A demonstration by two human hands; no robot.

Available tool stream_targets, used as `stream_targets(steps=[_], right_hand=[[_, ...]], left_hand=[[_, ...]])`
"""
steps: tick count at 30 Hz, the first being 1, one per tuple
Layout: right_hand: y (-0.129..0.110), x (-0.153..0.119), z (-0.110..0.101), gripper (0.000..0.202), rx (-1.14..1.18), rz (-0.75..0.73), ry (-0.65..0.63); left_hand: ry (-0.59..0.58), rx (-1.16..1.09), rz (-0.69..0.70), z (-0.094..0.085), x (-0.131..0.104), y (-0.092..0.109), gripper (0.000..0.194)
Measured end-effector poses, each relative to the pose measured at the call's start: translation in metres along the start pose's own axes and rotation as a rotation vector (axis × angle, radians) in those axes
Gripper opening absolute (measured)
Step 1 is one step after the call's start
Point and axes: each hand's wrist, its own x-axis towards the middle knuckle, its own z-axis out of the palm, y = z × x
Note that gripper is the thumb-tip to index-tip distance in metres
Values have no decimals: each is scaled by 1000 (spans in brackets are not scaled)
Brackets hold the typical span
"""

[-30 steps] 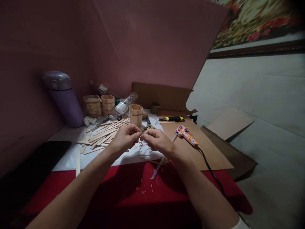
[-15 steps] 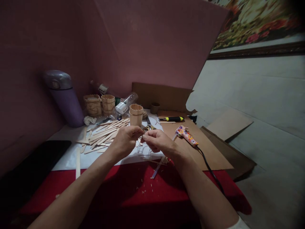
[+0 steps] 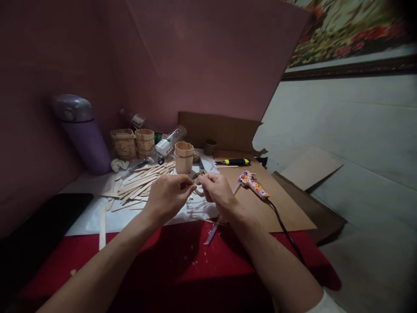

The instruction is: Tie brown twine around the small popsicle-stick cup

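My left hand (image 3: 167, 193) and my right hand (image 3: 216, 189) meet above the front of the white paper, fingertips pinched close together. Between them is a thin strand of twine (image 3: 197, 203), its pale loops showing below the fingers; the pinched part is mostly hidden. Just beyond the fingers lie scissors (image 3: 202, 167), partly covered by the hands. A small round cup of wooden sticks (image 3: 184, 158) stands upright behind my left hand. To the left spreads a pile of flat craft sticks (image 3: 140, 184). A coil of twine (image 3: 196, 155) sits behind the cup.
On cardboard (image 3: 283, 217) at right rest a flower-patterned glue gun (image 3: 254, 184) with a black cord and a utility knife (image 3: 237, 162). Back left are two stick cups (image 3: 124, 144), plastic bottles (image 3: 171, 141) and a purple flask (image 3: 86, 139). A red cloth (image 3: 156, 265) covers the front edge.
My hands stay pinched together, with the right hand turned slightly and its fingertips raised a little. The whole view has shifted slightly; the objects on the table have not moved.
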Motion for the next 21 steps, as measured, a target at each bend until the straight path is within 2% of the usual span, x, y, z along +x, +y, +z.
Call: stream_targets(steps=[3,6,8,10,12,16,17,18,19,21], right_hand=[[-6,-1,-4,24,192,111,-86],[-10,-2,-7,23,269,195,-176],[-9,-2,-8,23,265,197,-190],[-8,-2,-7,26,246,162,-169],[-6,0,-7,29,238,122,-131],[-2,7,-9,32,219,83,-37],[-1,9,-10,32,193,72,-8],[-1,10,-10,32,157,55,19],[0,11,-11,33,121,32,37],[-1,10,-10,32,63,-19,39]], left_hand=[[-89,-39,103,6,-2,0,17],[-139,84,204,13,-4,0,22],[-172,127,238,15,-5,-1,24],[-242,75,238,14,-6,0,24],[-380,-55,218,9,-8,2,23],[-841,-355,177,-1,-13,8,18],[-906,-401,169,-3,-14,9,18],[-909,-429,157,-3,-13,10,21],[-843,-433,143,-3,-13,9,27],[-492,-392,79,-2,-9,7,40]])
